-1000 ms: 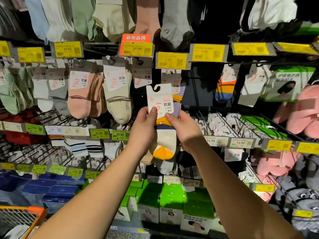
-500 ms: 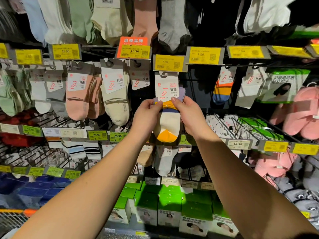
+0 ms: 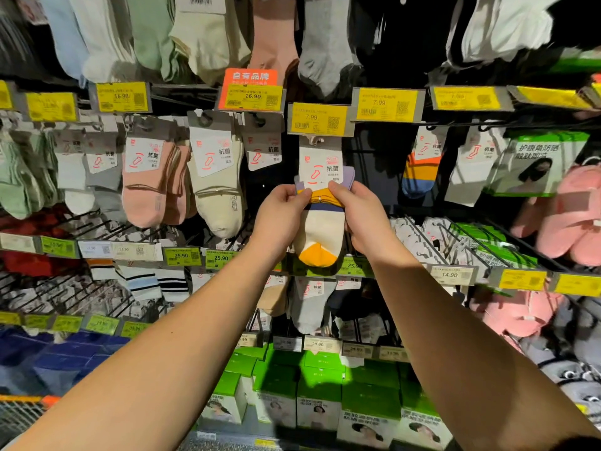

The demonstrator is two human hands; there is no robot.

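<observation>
sock pack (image 3: 320, 219) pinched between both hands' fingers (image 3: 300, 194)

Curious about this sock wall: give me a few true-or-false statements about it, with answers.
1. The left hand and the right hand pinch the same pair of socks. True.
2. The toe of that pair is green. False: it is orange.
3. The yellow price tag just above its card reads 7.99. True.
4. The green boxes stand on the top row. False: they stand on the lowest row.
5. Pink socks hang to the left of the held pair. True.
</observation>
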